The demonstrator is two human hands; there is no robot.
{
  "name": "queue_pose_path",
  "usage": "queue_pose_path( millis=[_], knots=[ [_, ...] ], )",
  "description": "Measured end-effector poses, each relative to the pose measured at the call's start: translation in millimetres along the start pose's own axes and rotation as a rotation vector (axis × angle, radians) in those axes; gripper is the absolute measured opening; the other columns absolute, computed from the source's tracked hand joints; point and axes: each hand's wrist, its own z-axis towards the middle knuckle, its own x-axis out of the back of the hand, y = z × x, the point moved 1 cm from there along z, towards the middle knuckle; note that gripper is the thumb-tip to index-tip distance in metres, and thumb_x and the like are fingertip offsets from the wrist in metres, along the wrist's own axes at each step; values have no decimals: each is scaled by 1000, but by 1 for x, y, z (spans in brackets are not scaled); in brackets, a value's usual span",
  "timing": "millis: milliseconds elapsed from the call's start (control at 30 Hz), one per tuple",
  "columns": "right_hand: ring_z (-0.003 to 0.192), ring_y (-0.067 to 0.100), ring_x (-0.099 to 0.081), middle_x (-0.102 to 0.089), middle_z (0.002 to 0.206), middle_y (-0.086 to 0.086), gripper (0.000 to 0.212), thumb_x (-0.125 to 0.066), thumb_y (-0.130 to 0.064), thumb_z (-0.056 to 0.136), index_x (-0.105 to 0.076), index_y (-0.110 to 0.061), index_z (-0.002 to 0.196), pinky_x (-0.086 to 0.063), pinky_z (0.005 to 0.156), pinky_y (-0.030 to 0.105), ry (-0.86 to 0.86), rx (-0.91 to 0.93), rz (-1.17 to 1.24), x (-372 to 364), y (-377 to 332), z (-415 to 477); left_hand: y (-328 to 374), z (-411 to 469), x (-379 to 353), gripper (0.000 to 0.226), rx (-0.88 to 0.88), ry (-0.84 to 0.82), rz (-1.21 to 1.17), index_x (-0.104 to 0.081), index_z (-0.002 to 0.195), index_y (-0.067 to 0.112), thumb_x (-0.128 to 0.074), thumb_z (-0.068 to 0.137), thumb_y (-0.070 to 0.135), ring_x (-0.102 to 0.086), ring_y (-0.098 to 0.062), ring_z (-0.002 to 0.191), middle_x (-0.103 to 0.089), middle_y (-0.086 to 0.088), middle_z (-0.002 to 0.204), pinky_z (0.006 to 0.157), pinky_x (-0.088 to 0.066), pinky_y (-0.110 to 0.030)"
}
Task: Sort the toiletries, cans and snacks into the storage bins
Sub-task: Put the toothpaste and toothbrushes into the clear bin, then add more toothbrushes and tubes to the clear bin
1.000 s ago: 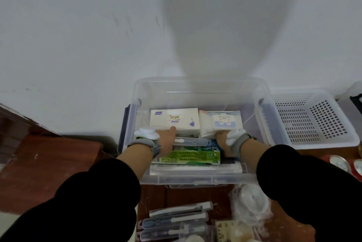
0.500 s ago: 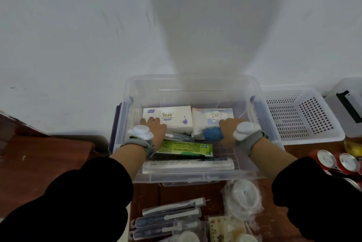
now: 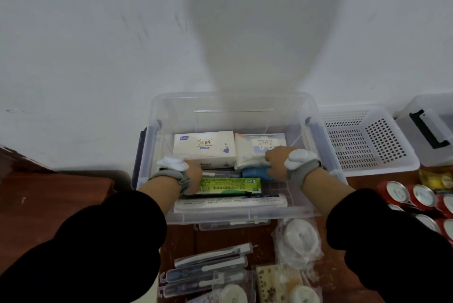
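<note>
Both hands in the clear storage bin (image 3: 245,214): left hand (image 3: 193,175) now drawn back from the tissue box (image 3: 204,147) onto the toothbrush case (image 3: 220,174), grip impossible to tell; right hand (image 3: 277,158) curled on the wipes pack (image 3: 255,145), blue packet (image 3: 255,172) now lower, just beneath.

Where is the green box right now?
In the head view, the green box lies inside the clear bin, toward its front, just behind a long white box, its left end by the left hand.
</note>
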Motion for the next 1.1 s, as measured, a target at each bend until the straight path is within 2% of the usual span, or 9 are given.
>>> queue_pose_path(
  millis=[100,300,367,567,733,833,900,967,1100],
  knots=[
    [113,28,-58,-57,130,8,46,-50,-41,90,-52,-18,129,-49,93,37,-8,-20,83,5,0,-9,1,-6,5,38,-44,-23,-47,-48,133,2,-42,99,19,-53,-28,121,-52,-13,135,98,-40,-32],
    [115,26,-57,-58,131,2,44,-49,-43,88,-53,-28,128,-47,96,34,90,-53,298,11,7,-28,-1,-13,0,33,21,39,-135,-58,123,11,-50,93,22,-56,-23,103,-58,-7,126,87,-45,-29],
    [112,24,-59,-62,127,-1,38,-49,-40,89,-56,-30,125,-48,95,34,173,-59,341,14,9,-35,-3,-22,6,30,36,226,-213,-60,116,12,-45,95,28,-59,-26,103,-61,-8,118,87,-49,-35],
    [88,21,-64,-68,87,-7,26,-48,-45,93,-64,-28,105,-46,73,29,534,-9,516,19,-6,-88,15,-106,25,52,154,1049,-529,-52,65,17,-27,97,50,-61,-31,64,-66,-8,67,58,-49,-36],
    [61,13,-56,-51,66,-12,16,-53,-40,92,-63,-29,96,-49,55,32,930,291,576,5,-41,-157,54,-179,-32,47,144,1360,-598,-38,54,18,-39,96,40,-46,-24,42,-49,-3,46,41,-35,-30],
    [60,15,-57,-48,67,-13,12,-58,-32,91,-66,-24,93,-45,52,30,1003,505,625,-27,-65,-181,71,-196,-80,44,141,1389,-540,-42,55,16,-47,95,32,-45,-23,42,-48,-2,48,42,-32,-30],
    [71,18,-62,-60,78,-7,16,-55,-34,92,-66,-24,96,-48,58,31,853,561,594,-59,-81,-180,79,-197,-119,37,165,1260,-516,-44,61,18,-48,94,34,-46,-21,46,-46,1,53,45,-31,-29],
    [92,24,-64,-64,104,-1,23,-47,-33,96,-63,-24,110,-51,72,35,512,542,494,-94,-99,-169,84,-188,-160,27,214,1056,-525,-49,71,21,-44,89,41,-52,-18,56,-50,4,65,49,-36,-27],
    [109,35,-59,-40,142,6,50,-48,-14,92,-39,-19,141,-52,83,41,93,393,231,-140,-113,-150,95,-168,-215,30,256,796,-512,-62,90,22,-41,76,38,-62,-26,75,-63,1,86,57,-52,-30]
  ],
)
